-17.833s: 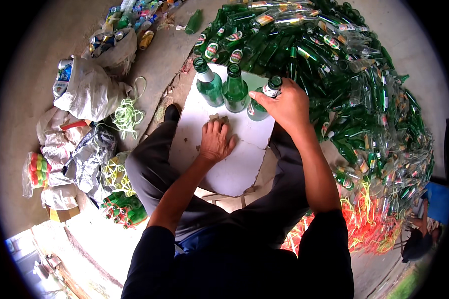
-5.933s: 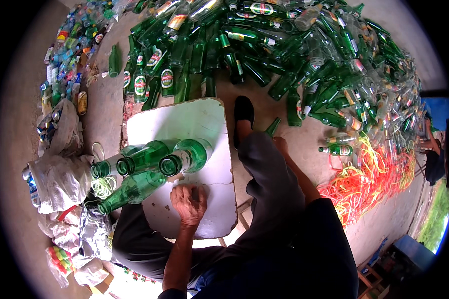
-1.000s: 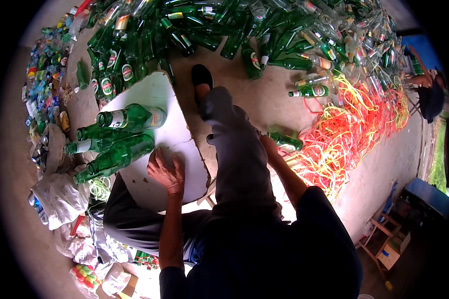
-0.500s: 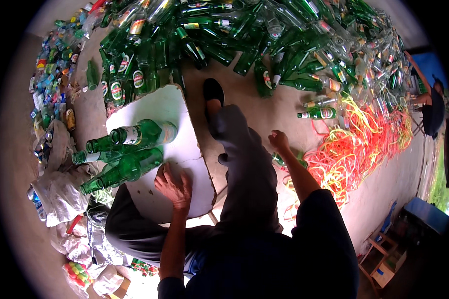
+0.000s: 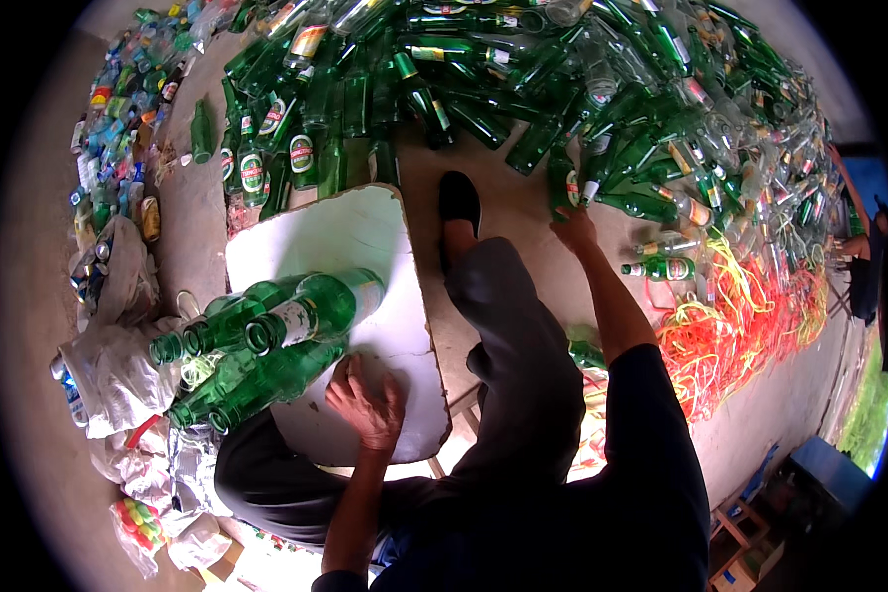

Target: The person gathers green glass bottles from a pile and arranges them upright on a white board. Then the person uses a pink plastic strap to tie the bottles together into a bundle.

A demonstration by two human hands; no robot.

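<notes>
Several green glass bottles (image 5: 311,306) lie in a stacked bunch on a white board (image 5: 360,217) at my left knee, their necks pointing left. Beside the lowest of them my left hand (image 5: 367,405) rests on the board, fingers bent and apart, with nothing in them. My right hand (image 5: 574,232) reaches forward past my right leg. Its fingers are apart at the near end of a green bottle with a red-and-white label (image 5: 564,183). Whether they touch the glass I cannot tell.
A big heap of green and clear bottles (image 5: 523,89) spreads across the far side. Red and yellow plastic strips (image 5: 730,335) lie tangled at right, near a lone bottle (image 5: 659,268). Plastic bottles and cans (image 5: 118,128) and white sacks (image 5: 118,375) line the left. Another person (image 5: 863,257) is far right.
My right hand has moved forward to the near end of the labelled bottle, and its fingers have opened. My left hand stays on the board. The view has shifted slightly.
</notes>
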